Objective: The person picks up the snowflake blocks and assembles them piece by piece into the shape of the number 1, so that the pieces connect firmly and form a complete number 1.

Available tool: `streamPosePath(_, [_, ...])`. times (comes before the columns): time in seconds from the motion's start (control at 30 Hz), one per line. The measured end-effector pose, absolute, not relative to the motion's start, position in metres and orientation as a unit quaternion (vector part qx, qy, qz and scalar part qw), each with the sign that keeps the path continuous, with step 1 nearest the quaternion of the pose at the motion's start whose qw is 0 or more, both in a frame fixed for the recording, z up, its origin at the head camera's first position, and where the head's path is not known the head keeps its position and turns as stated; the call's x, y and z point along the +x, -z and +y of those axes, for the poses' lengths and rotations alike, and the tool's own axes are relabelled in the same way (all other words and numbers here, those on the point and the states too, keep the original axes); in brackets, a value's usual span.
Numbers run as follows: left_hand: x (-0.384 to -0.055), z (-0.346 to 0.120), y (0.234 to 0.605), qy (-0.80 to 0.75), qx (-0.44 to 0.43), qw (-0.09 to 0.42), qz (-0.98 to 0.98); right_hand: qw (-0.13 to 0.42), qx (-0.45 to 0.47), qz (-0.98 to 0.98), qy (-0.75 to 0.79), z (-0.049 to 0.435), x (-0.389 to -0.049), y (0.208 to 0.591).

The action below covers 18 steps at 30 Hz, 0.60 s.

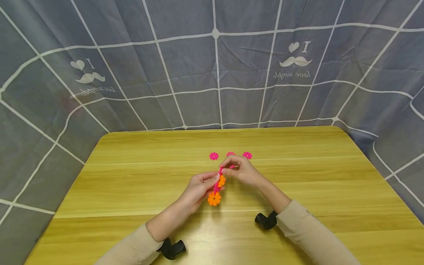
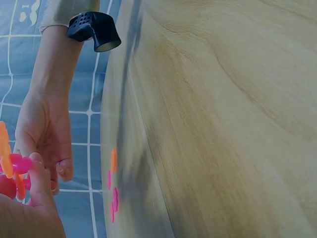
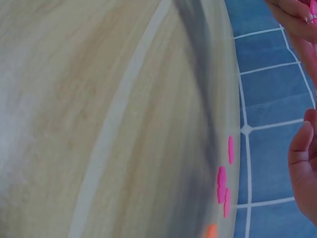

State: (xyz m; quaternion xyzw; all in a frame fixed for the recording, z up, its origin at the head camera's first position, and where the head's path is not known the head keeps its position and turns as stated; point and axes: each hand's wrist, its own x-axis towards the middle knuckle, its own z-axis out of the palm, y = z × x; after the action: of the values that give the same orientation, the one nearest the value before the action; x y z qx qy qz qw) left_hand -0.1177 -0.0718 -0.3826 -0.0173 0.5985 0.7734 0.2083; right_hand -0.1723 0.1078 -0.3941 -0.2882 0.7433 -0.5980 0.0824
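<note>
Several notched plastic discs, pink and orange, are joined in a chain. My left hand (image 1: 198, 189) grips the chain between thumb and fingers, with an orange disc (image 1: 214, 199) hanging at its lower end. A second orange disc (image 1: 222, 180) shows just beside the left thumb. At the top of the chain, the thumb and index finger of my right hand (image 1: 243, 171) pinch a pink disc (image 1: 221, 170). In the left wrist view, an orange disc (image 2: 5, 148) and a pink disc (image 2: 21, 164) stick out above the left thumb. Fingers hide part of the chain.
Loose pink discs (image 1: 214, 156) lie on the wooden table (image 1: 132, 184) beyond the hands, one (image 1: 247, 155) farther right. An orange disc (image 2: 114, 159) lies near them. A grey curtain (image 1: 185, 73) with white lines hangs behind the table. Black wrist mounts (image 1: 171, 249) sit at both cuffs.
</note>
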Motion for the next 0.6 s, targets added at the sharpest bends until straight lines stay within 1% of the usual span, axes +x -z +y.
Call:
streamPosePath(0.27, [-0.119,-0.072,0.381,-0.767,-0.050,0.227,0.598,0.104,-0.297,0.749,0.583,0.106,-0.172,0.396])
streamPosePath(0.4, [-0.119,-0.073,0.381,-0.768,-0.052,0.234,0.593,0.114,-0.299,0.756,0.571,0.107,-0.173,0.397])
streamPosePath(0.6, [-0.120,-0.073,0.382,-0.763,-0.060,0.230,0.601,0.106,-0.285,0.770,0.561,0.118,-0.176,0.397])
